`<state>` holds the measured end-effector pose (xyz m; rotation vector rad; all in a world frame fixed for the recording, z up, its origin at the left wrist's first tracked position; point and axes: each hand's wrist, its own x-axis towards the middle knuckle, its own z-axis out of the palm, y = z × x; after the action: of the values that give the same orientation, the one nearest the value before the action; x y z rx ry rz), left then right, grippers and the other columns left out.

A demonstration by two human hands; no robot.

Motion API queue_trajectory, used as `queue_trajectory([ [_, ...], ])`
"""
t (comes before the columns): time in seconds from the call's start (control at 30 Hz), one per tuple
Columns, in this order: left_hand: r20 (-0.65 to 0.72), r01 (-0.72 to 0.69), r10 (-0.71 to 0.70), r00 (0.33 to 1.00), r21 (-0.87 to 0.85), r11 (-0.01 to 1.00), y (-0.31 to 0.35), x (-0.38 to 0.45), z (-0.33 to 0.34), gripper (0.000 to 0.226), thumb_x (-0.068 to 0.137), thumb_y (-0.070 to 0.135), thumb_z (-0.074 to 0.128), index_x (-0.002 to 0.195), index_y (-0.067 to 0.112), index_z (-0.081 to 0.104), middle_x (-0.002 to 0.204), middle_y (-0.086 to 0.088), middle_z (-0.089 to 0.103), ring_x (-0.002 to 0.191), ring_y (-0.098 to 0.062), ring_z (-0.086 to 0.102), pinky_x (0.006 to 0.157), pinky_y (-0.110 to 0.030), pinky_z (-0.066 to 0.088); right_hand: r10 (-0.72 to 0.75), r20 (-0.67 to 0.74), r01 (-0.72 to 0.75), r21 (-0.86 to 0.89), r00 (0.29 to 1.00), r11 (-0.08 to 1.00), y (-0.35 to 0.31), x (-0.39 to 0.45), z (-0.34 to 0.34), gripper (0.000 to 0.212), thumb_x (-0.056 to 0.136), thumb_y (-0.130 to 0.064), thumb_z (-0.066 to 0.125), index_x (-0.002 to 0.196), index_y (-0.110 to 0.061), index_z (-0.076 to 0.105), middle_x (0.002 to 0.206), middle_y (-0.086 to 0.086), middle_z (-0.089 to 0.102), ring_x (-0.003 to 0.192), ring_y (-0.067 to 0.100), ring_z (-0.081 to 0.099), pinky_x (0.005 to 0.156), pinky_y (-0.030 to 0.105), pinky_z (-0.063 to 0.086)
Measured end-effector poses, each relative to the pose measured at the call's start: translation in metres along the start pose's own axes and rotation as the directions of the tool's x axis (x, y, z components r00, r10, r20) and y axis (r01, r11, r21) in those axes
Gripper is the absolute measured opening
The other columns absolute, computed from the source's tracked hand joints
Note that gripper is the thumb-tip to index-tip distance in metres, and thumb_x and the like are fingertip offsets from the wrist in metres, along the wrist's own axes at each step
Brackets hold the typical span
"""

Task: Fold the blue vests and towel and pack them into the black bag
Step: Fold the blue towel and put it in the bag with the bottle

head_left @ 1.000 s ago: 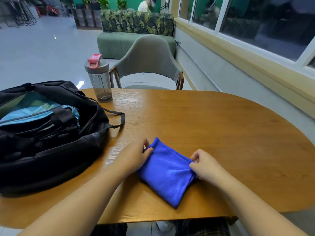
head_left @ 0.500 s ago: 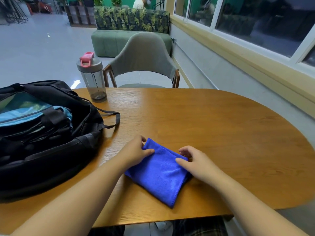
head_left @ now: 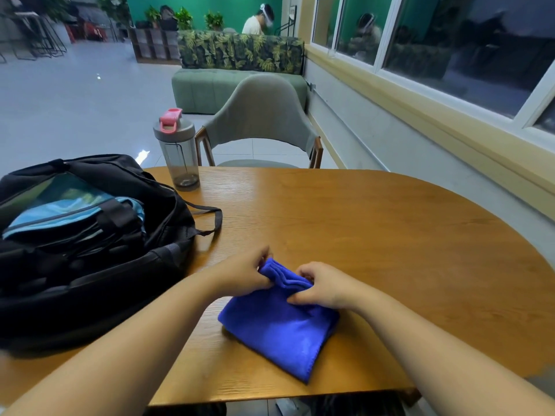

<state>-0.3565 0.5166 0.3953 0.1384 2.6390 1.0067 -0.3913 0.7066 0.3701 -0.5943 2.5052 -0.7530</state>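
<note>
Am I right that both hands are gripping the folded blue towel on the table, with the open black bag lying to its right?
Not quite: the black bag lies to the left of the blue towel, as the head view shows. The rest holds: the left hand and right hand both grip the folded towel on the table, and the bag is open.

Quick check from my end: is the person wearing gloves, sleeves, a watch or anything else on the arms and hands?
Nothing shows on them. The left hand and right hand are bare, with no gloves, and no rings visible on the fingers. Both forearms are uncovered as far as the frame edge: no sleeves, watch, bracelets or markings in view.
</note>
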Motion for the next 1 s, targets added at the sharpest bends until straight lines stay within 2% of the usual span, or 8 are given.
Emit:
queue_trajectory([
  [0.23,-0.220,-0.083,0.051,0.974,-0.136,0.987,-0.015,-0.033,-0.039,0.036,0.087,0.009,0.056,0.117,0.027,0.051,0.114,0.011,0.057,0.109,-0.007,0.055,0.090,-0.022,0.045,-0.143,-0.066,0.151,0.134,0.987,0.979,-0.033,-0.005,-0.003,0.021,0.082,-0.018,0.068,0.075,-0.023,0.049,0.069,-0.011,0.051,0.060,0.003,0.045,0.053,0.016,0.033],
  [0.3,-0.457,-0.044,0.090,0.885,0.111,0.993,-0.029,-0.035,-0.053,0.036,0.085,0.010,0.056,0.119,0.023,0.055,0.120,0.007,0.055,0.118,-0.010,0.047,0.097,-0.023,0.037,-0.154,-0.098,0.167,0.145,0.983,0.975,-0.038,-0.005,-0.001,0.020,0.083,-0.017,0.066,0.075,-0.022,0.047,0.071,-0.009,0.051,0.063,0.005,0.045,0.055,0.020,0.033],
  [0.4,-0.702,0.287,0.129,0.700,0.442,0.850,-0.055,-0.035,-0.078,0.047,0.082,0.030,0.064,0.127,0.021,0.053,0.135,-0.003,0.046,0.130,-0.024,0.034,0.108,-0.041,0.028,-0.147,-0.134,0.169,0.172,0.980,0.971,-0.040,-0.005,0.000,0.020,0.083,-0.017,0.064,0.075,-0.020,0.046,0.071,-0.008,0.050,0.062,0.006,0.044,0.056,0.023,0.033],
  [0.53,-0.607,0.577,-0.262,0.750,0.407,0.708,-0.082,-0.035,-0.101,0.080,0.075,0.076,0.051,0.139,0.027,0.043,0.156,-0.007,0.021,0.145,-0.033,0.002,0.113,-0.059,0.002,-0.141,-0.183,0.175,0.184,0.973,0.967,-0.039,-0.008,-0.002,0.021,0.082,-0.017,0.064,0.074,-0.020,0.045,0.069,-0.008,0.048,0.059,0.005,0.042,0.055,0.024,0.033],
  [0.67,-0.501,0.614,-0.376,0.779,0.489,0.620,-0.082,-0.022,-0.099,0.093,0.068,0.090,0.036,0.130,0.023,0.055,0.154,-0.006,0.028,0.145,-0.036,-0.001,0.111,-0.062,-0.002,-0.142,-0.229,0.193,0.219,0.963,0.956,-0.040,-0.015,-0.009,0.015,0.083,-0.015,0.064,0.078,-0.019,0.050,0.070,-0.008,0.053,0.060,0.003,0.046,0.055,0.020,0.035],
  [0.8,-0.546,0.654,-0.392,0.740,0.447,0.611,-0.077,-0.002,-0.095,0.074,0.075,0.079,0.046,0.124,0.024,0.058,0.145,-0.006,0.041,0.144,-0.036,0.003,0.110,-0.063,-0.001,-0.120,-0.260,0.189,0.259,0.958,0.947,-0.033,-0.023,-0.017,0.011,0.084,-0.013,0.065,0.084,-0.012,0.054,0.072,-0.005,0.055,0.064,0.007,0.049,0.060,0.027,0.038],
  [0.93,-0.593,0.673,-0.394,0.702,0.372,0.640,-0.075,0.012,-0.099,0.035,0.091,0.043,0.050,0.121,0.027,0.057,0.137,-0.003,0.050,0.140,-0.032,0.016,0.112,-0.062,0.000,-0.089,-0.294,0.173,0.276,0.952,0.945,-0.026,-0.026,-0.035,0.010,0.085,-0.011,0.064,0.084,-0.013,0.055,0.071,-0.004,0.056,0.060,0.005,0.049,0.057,0.023,0.037],
  [1.0,-0.592,0.644,-0.367,0.717,0.363,0.674,-0.077,0.015,-0.098,0.033,0.093,0.030,0.047,0.124,0.031,0.055,0.139,-0.002,0.049,0.139,-0.029,0.020,0.111,-0.061,-0.002,-0.080,-0.313,0.173,0.282,0.946,0.944,-0.022,-0.025,-0.044,0.009,0.086,-0.011,0.064,0.086,-0.010,0.054,0.072,-0.001,0.056,0.063,0.009,0.049,0.059,0.026,0.037],
])
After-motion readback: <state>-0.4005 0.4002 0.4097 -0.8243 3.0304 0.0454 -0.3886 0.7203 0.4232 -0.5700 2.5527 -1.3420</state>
